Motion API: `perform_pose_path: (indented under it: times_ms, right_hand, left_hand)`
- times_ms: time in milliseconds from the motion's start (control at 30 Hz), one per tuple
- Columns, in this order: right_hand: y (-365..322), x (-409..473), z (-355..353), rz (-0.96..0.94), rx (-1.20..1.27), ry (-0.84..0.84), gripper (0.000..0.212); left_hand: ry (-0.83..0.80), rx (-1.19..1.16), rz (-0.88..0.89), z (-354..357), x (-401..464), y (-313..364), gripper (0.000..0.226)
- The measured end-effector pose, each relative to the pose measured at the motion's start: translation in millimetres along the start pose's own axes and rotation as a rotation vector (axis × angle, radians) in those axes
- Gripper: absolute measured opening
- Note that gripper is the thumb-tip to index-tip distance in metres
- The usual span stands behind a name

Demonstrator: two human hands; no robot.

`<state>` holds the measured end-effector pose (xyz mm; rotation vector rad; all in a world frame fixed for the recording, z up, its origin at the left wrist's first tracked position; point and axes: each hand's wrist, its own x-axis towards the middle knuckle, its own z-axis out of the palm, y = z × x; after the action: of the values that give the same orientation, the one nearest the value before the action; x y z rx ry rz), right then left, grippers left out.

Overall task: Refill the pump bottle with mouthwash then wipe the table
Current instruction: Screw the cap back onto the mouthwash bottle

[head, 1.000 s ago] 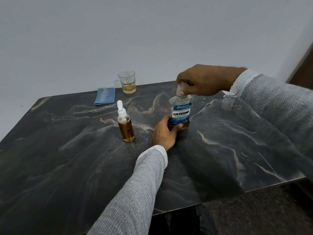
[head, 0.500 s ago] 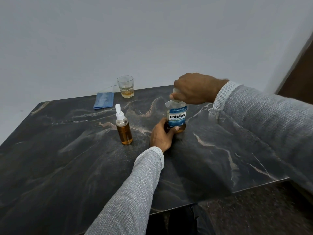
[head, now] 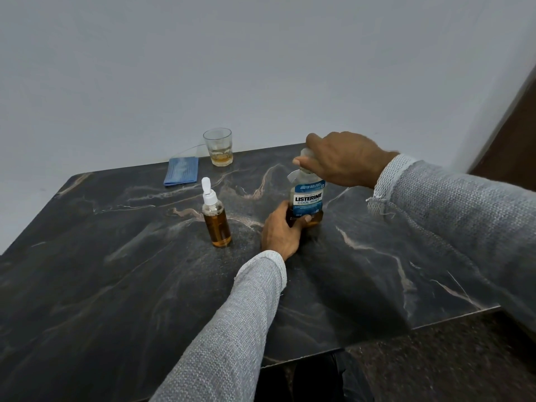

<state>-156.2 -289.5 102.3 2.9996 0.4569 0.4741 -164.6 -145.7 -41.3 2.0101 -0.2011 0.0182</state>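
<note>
A Listerine mouthwash bottle [head: 309, 198] with a blue label stands upright on the dark marble table [head: 116, 285]. My left hand [head: 280, 232] grips its base. My right hand [head: 342, 158] is closed over its white cap from above. Left of it stands a small pump bottle [head: 216, 220] with amber liquid and a white pump head, untouched. A folded blue cloth [head: 181, 171] lies at the table's far edge.
A glass tumbler [head: 219, 146] with a little amber liquid stands by the wall, right of the cloth. A plain wall backs the table. The table's right edge drops to a dark speckled floor [head: 435, 358].
The camera view has shifted a little. Both hands stay on the mouthwash bottle, and my right hand has settled lower over the cap.
</note>
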Motion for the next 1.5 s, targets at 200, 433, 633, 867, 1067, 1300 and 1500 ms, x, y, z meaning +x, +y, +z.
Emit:
perform_pose_path:
  times_ms: [200, 433, 633, 867, 1067, 1300, 1500]
  right_hand:
    - [5, 5, -14, -0.197, 0.149, -0.232, 0.041]
    - [-3, 9, -6, -0.064, 0.169, -0.256, 0.034]
    - [-9, 2, 0, -0.184, -0.143, 0.079, 0.038]
    - [-22, 6, 1, -0.072, -0.223, 0.119, 0.035]
    - [-25, 8, 4, 0.040, -0.240, 0.087, 0.033]
    - [-18, 5, 13, 0.102, -0.089, 0.177, 0.050]
    - [-5, -23, 30, 0.177, 0.391, 0.221, 0.065]
  left_hand:
    - [0.006, -0.003, 0.005, 0, 0, 0, 0.042]
    - [0.010, -0.023, 0.022, 0, 0, -1, 0.041]
    - [-0.021, -0.052, 0.044, -1, -1, -4, 0.041]
    - [-0.002, -0.044, 0.052, 2, 0, -4, 0.045]
    - [-0.008, -0.021, 0.069, 2, 0, -4, 0.047]
    - [-0.027, -0.049, 0.064, -2, -1, -5, 0.040]
    - [-0.029, -0.064, 0.067, -2, 0, -7, 0.043]
